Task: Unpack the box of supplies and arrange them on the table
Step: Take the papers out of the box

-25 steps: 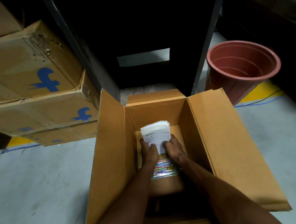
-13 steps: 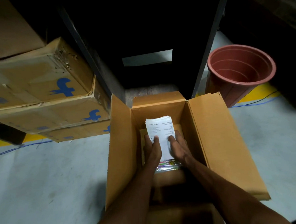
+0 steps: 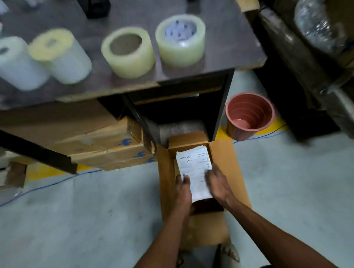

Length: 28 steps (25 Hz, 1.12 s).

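Paper stack lifted higher out of box since earlier; both hands grip sides, keeping sheets squared for table

The open box stands on the floor just before the table, and above its opening a stack of papers sits between the left hand on its left edge and the right hand on its right edge. On the table behind the box, four rolls stand in a row: two tape rolls nearest above the box, and two paper rolls farther left. A bucket stands on the floor right of and behind the box, and stacked cartons lie under the table to the box's left.
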### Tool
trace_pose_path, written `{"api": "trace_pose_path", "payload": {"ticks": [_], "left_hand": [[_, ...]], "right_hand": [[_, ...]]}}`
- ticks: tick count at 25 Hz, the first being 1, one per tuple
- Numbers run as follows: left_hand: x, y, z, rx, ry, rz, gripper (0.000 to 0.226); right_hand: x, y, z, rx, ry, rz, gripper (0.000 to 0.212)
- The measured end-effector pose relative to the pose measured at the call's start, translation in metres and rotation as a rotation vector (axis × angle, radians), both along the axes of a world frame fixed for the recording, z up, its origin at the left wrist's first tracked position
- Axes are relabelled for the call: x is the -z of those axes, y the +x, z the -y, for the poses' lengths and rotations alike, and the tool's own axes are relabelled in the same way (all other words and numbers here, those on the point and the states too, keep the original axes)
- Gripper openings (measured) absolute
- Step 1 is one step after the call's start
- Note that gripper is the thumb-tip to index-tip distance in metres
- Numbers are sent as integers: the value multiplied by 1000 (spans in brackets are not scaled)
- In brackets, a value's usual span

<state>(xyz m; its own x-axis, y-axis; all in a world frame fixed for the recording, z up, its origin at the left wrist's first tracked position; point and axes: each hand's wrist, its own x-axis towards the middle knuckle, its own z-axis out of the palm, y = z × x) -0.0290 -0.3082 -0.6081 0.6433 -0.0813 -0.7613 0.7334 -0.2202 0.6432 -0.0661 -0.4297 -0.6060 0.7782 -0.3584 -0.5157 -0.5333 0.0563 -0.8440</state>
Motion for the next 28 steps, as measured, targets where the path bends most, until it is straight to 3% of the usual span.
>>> {"api": "trace_pose_path", "payload": {"ticks": [3,11,14,19,28], "left_hand": [[-104,-12,-10,-71,-80,34,21],[-321,-35,-50,-83,-35,230,19],[-355,-23,-80,-129,6,345,19],[-381,-2,-130,-271,36,370,18],[-392,101,-258,-422,-49,415,20]], "right_hand": [[-90,-12,-5,-2,21,-20,26],[-292,-19,-19,-138,80,44,26],[-332,2,-31,-171,88,90,24],[-367,35,-81,-256,132,106,23],[-378,153,-220,-238,103,113,21]]}}
